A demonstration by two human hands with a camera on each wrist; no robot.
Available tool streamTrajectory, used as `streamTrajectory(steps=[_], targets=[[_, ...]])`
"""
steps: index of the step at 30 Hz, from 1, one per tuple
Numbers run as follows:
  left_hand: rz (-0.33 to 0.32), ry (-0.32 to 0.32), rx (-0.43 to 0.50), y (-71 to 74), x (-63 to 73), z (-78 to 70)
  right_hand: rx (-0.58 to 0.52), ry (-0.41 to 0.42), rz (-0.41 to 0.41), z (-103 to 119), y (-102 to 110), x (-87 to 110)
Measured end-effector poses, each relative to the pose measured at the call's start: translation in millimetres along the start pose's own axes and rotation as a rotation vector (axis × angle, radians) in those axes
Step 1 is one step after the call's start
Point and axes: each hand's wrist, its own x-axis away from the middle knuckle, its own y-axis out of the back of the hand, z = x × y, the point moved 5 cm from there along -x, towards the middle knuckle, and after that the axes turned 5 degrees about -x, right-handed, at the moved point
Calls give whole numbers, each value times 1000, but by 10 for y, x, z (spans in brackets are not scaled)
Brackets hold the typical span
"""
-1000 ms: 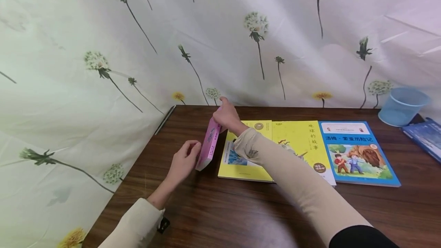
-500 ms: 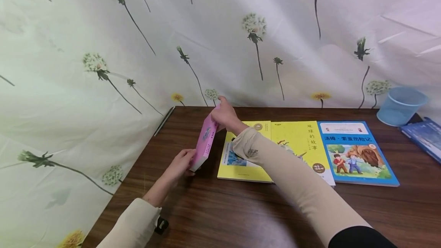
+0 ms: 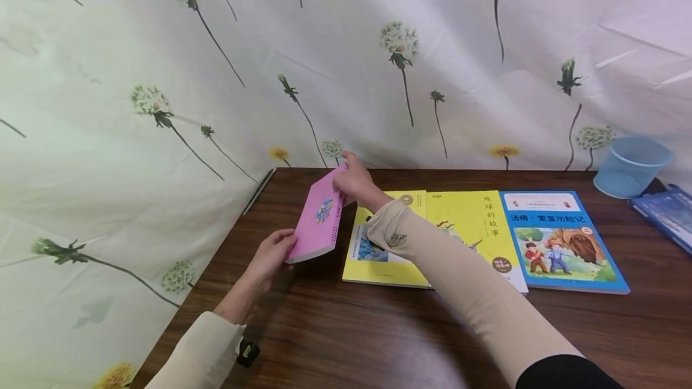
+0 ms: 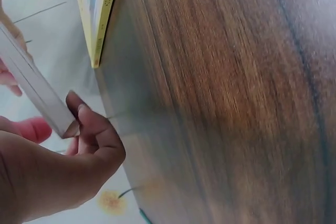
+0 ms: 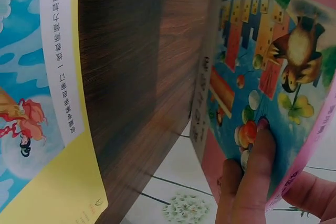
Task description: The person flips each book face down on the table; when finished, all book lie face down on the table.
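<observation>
A pink book is held tilted over the left part of the table, its plain pink side with a small round picture facing up in the head view. My left hand pinches its near left corner, thumb on one side and curled fingers on the other, as the left wrist view shows. At the far right edge my right hand grips the book near the spine. In the right wrist view its fingers press on the illustrated cover, with the thumb on the other side. Just right of it lies a yellow book, partly covered by my right forearm.
A second yellow book and a blue book lie side by side further right. A light blue bin and a dark blue book stand at the far right. A dandelion-patterned curtain borders the brown table.
My left hand has moved left and taken hold of the near corner. The pink book has tilted from nearly on edge toward flat, turning its pink side up; the right hand keeps its grip.
</observation>
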Motion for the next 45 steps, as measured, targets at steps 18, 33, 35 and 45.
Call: streamTrajectory(steps=[18, 33, 35, 45], targets=[[-117, -47, 66, 137, 61, -101, 88, 76, 57, -105, 39, -45], [-173, -4, 181, 223, 106, -67, 70, 25, 89, -242, 34, -132], [-178, 1, 178, 229, 105, -60, 66, 16, 89, -262, 43, -144], [-210, 22, 161, 260, 98, -8, 70, -66, 136, -468, 26, -201]])
